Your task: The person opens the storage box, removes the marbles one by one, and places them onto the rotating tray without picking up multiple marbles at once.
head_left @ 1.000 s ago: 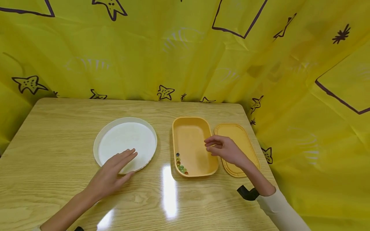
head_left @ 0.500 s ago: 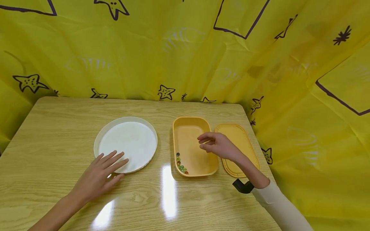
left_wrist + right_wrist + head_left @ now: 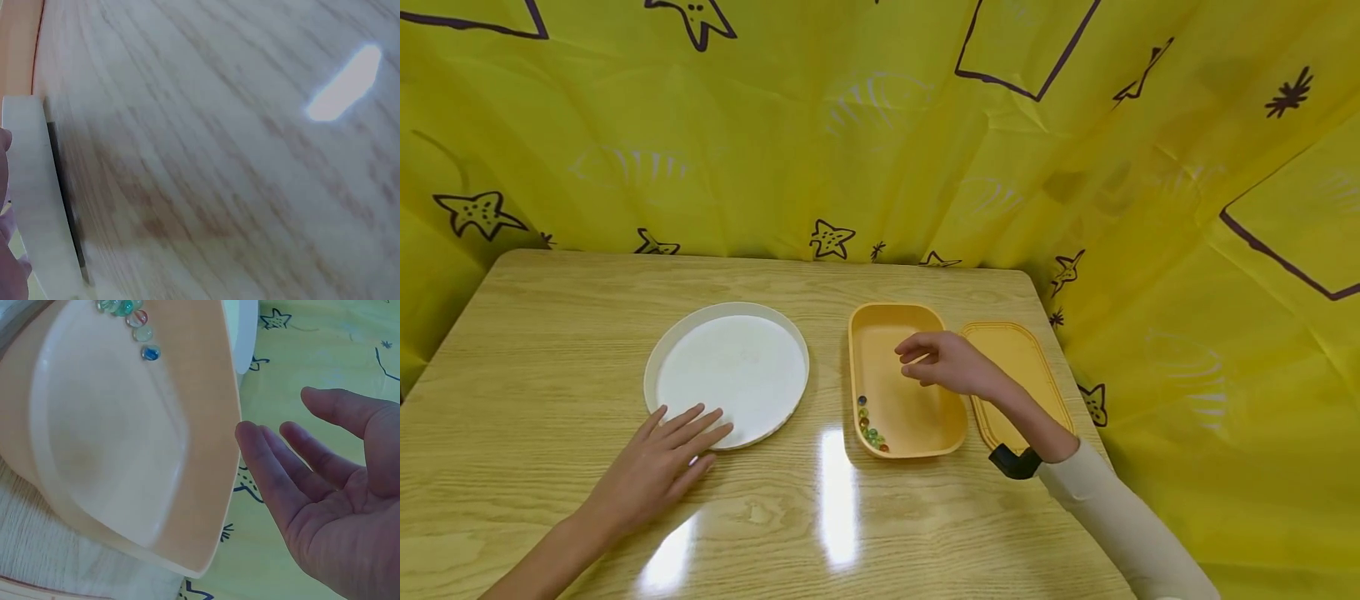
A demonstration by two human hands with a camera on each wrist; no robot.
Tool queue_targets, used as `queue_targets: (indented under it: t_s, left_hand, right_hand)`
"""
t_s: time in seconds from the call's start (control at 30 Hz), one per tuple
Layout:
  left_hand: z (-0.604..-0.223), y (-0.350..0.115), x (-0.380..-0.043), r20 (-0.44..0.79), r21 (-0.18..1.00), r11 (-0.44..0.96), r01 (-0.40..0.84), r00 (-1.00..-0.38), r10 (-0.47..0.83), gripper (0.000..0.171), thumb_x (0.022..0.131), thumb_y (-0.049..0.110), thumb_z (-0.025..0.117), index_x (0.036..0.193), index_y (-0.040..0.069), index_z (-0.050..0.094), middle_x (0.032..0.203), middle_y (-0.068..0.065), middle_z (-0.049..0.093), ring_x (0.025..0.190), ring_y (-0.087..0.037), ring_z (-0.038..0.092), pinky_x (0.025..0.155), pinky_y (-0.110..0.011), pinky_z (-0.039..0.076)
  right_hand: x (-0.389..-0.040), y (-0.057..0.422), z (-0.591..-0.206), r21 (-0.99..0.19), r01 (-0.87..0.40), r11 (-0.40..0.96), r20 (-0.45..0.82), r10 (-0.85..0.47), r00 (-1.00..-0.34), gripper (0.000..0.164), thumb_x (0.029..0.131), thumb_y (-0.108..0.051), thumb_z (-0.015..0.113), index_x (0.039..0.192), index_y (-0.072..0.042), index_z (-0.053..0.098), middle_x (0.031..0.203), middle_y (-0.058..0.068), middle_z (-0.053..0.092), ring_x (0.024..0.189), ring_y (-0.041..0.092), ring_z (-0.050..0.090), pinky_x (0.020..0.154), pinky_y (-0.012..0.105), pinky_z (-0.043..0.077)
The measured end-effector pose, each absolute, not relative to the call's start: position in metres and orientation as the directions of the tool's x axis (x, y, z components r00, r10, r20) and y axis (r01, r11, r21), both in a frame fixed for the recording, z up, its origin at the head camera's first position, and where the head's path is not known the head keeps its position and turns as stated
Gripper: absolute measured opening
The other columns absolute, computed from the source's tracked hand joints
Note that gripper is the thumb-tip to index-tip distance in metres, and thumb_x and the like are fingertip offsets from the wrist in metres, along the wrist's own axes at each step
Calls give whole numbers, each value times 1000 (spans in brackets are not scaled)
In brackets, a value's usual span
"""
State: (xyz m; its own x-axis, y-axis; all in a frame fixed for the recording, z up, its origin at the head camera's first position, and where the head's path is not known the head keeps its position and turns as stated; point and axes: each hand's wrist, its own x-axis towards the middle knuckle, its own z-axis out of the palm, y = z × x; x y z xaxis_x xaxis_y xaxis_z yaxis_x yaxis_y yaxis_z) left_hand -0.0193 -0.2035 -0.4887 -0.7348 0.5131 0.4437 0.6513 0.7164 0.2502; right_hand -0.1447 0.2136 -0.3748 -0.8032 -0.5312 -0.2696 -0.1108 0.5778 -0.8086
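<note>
A round white tray (image 3: 730, 358) with a raised rim lies at the left of the table. My left hand (image 3: 651, 467) is spread over its near-left rim, fingers straight and apart; in the left wrist view the fingertips show at the tray's side wall (image 3: 44, 200). Over an orange rectangular box (image 3: 868, 333), my right hand (image 3: 951, 362) hovers with fingers loosely bent and nothing between them. Several glass marbles (image 3: 870, 433) sit along the box's near-left inner corner. The right wrist view shows a blue marble (image 3: 150, 352) at the end of their row.
A flat orange lid (image 3: 1022, 367) lies right of the box, partly behind my right forearm. The wooden table (image 3: 752, 533) carries bright reflections near its front. A yellow curtain (image 3: 760, 125) with drawn starfish hangs behind and to the right.
My left hand has drawn back from over the white tray toward its near-left rim, fingers spreading. My right hand has shifted left and farther over the orange box. The marbles stay put.
</note>
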Motion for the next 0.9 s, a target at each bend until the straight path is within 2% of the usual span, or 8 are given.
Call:
queue_targets:
  t_s: [0.13,0.33,0.47,0.7,0.8,0.9]
  left_hand:
    - [-490,-203,-19,445,235,718,655,-729,520,50,110,44,31,135,17,64,137,-7,61,128,-31,52,116,-54,20]
    - [-493,-203,-19,456,222,720,658,-723,520,49,110,42,30,134,17,65,134,-6,63,126,-31,53,115,-56,21]
    - [-494,-204,-19,448,225,724,652,-729,517,46,110,40,34,134,17,65,134,-5,63,127,-30,53,115,-56,21]
    - [-495,-204,-19,441,233,737,635,-744,501,43,109,39,37,135,17,65,134,-5,63,127,-29,52,115,-55,20]
    - [-496,-204,-19,441,229,739,634,-744,501,43,109,38,38,134,17,65,134,-5,63,127,-29,52,115,-55,19]
    - [-496,-204,-19,441,237,738,632,-746,498,41,109,38,39,134,18,65,134,-4,63,128,-28,52,116,-55,19]
  right_hand:
    - [-151,210,-378,-818,-69,571,-297,-522,-800,36,98,-8,65,129,9,59,121,24,63,106,40,64,80,38,59]
    - [-157,202,-385,-805,-34,593,-343,-510,-789,34,97,-8,66,127,8,61,110,15,65,105,38,64,80,39,59]
    - [-159,196,-392,-799,-19,602,-370,-516,-773,34,96,-7,67,125,9,61,108,14,65,103,38,63,81,43,58]
    - [-163,189,-408,-778,-29,628,-400,-530,-748,29,95,-7,67,120,8,64,101,12,66,94,30,66,75,38,59]
    - [-163,187,-411,-778,-33,627,-405,-542,-737,29,94,-7,68,119,7,64,99,11,67,93,33,67,74,38,59]
    - [-162,184,-414,-769,-44,638,-415,-550,-725,29,94,-7,68,119,6,65,99,10,66,91,30,67,73,36,59]
